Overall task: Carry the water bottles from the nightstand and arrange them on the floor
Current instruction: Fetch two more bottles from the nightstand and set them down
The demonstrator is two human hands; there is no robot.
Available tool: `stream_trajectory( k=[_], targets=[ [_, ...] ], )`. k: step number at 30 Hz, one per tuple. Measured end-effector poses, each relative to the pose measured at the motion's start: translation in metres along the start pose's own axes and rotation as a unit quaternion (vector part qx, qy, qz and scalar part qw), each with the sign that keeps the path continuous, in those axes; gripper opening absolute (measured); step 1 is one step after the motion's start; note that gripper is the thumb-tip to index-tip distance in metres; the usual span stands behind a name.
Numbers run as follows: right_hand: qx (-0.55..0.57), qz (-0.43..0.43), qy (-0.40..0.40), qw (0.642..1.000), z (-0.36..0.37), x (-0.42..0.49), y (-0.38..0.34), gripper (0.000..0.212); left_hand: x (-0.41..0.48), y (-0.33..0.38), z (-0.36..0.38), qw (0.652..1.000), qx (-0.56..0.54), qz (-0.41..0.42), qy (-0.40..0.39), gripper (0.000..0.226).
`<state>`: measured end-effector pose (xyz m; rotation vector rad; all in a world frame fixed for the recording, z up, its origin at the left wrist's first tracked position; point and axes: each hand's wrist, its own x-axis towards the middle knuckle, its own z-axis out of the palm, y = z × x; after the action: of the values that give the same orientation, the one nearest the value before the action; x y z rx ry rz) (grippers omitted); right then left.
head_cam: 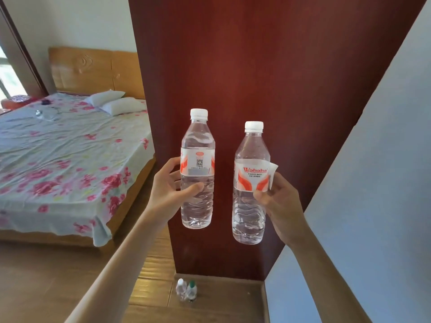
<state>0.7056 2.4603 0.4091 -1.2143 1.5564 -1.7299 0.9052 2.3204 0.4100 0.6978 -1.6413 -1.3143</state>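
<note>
Head view, two water bottles carried upright in front of a dark red wooden panel (pixel 256 66). The left hand (pixel 170 185) grasps the left bottle (pixel 197 169) around its lower half, thumb across the front and fingers curled behind; its white cap is on and its label shows a small square code. The right hand (pixel 277 201) grasps the right bottle (pixel 250 183) at the label's edge (a flap of the label (pixel 272 173) has peeled loose and sticks out above the fingers); this bottle sits slightly lower than the left one, and the two are apart, not touching. Both are held in the air, well above the wooden floor (pixel 58 276). Below them, two small bottles (pixel 186 290) stand side by side on the floor near the foot of the panel, one with a white cap, one with a green. At left, a bed (pixel 70 148) with floral sheet and two pillows (pixel 116 102).
</note>
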Motion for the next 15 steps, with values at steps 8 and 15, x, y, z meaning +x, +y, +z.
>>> stream_trajectory(
  k=[8,15],
  targets=[
    [-0.005,0.023,0.039,0.999,0.005,-0.002,0.014,0.058,0.013,-0.022,-0.010,0.999,0.003,-0.017,-0.032,0.077],
    [-0.046,0.067,0.081,0.993,0.002,-0.015,0.038,0.047,0.021,-0.044,-0.006,0.998,0.006,-0.040,-0.058,0.073]
  ],
)
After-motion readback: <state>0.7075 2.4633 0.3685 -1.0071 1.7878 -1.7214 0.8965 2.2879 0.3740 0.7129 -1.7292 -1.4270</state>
